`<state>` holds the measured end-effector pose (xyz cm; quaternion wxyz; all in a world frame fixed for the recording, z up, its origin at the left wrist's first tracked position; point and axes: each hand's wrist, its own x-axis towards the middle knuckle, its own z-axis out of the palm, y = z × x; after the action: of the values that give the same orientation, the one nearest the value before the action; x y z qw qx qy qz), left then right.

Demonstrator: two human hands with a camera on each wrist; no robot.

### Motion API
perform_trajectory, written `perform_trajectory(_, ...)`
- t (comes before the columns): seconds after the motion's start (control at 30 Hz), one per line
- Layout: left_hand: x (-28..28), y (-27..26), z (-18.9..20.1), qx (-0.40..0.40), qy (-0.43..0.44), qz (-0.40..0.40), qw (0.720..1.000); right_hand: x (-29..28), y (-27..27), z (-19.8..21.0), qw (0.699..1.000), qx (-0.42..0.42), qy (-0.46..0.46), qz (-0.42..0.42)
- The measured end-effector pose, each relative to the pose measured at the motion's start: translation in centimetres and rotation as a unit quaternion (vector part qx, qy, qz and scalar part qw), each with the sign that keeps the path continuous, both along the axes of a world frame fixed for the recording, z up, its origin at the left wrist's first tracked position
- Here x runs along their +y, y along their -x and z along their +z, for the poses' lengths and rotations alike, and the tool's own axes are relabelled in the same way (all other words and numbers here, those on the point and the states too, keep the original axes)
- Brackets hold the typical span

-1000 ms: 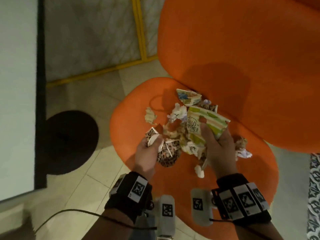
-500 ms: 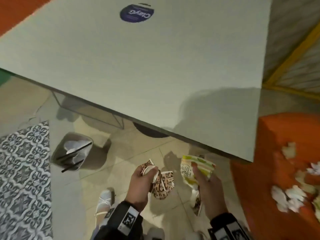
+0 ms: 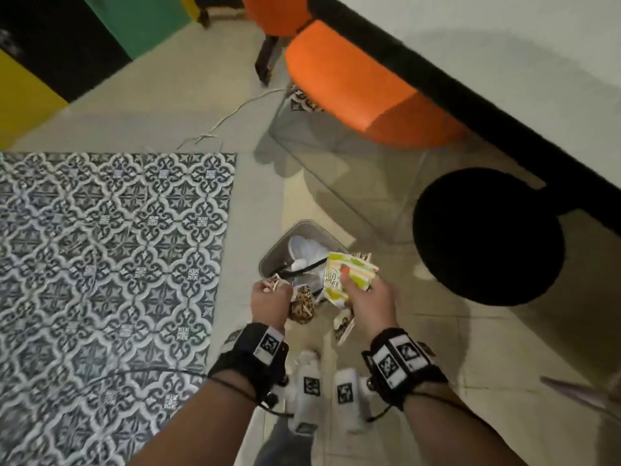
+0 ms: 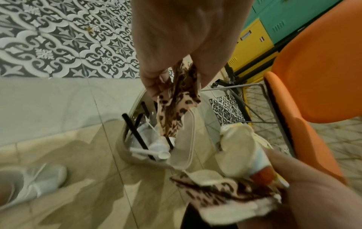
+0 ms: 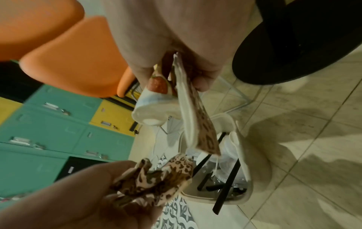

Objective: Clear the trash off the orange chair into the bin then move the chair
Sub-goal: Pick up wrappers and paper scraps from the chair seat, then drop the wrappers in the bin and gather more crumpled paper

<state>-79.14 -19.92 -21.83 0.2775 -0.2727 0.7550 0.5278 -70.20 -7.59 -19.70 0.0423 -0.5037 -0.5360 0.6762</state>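
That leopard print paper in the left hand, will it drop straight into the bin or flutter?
The leopard paper hangs limp and creased from the left hand, so it is probably floppy and light. Light scraps tend to flutter, but it hangs right above the bin, so it likely lands inside.

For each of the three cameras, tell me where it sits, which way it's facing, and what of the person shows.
Head: worn high, facing down at the bin on the floor; both forearms, left hand and right hand show.
Left wrist: looks along the left hand down into the bin; a white shoe shows.
Right wrist: looks along the right hand toward the bin; the left hand shows too.
All share the bin and leopard-print scraps.
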Motion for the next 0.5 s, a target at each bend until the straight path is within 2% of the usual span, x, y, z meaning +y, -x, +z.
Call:
perform_trajectory(0.1,0.0,4.4,-2.7,0.048,0.035,-0.026,0.998,-0.6,5.0,-4.6,0.998,-0.036,-0.037,0.026)
perform_trajectory(0.23,0.4,9.0,-5.7,0.137,0.082,-0.056,0.986,-0.2,8.4,-10.8,0.991,-0.077,-0.092,0.052)
perform_trajectory(0.3,0.7,10.3,-6.9,0.190,0.089,-0.103,0.972,0.2,9.3,-12.4,0.986,-0.092,-0.121,0.074)
perform_trajectory(0.37,1.0,10.8,-8.8,0.206,0.063,-0.190,0.958,0.4,9.6,-14.0,0.974,-0.125,-0.131,0.138)
perform_trajectory(0.4,1.0,10.7,-9.9,0.194,0.073,-0.268,0.941,0.4,9.7,-14.6,0.964,-0.142,-0.125,0.188)
perform_trajectory(0.43,1.0,10.4,-10.8,0.172,0.109,-0.368,0.907,0.3,9.8,-15.2,0.954,-0.154,-0.109,0.232)
perform_trajectory(0.5,0.9,9.6,-11.6,0.088,0.188,-0.552,0.807,0.0,9.9,-15.4,0.934,-0.176,-0.087,0.298)
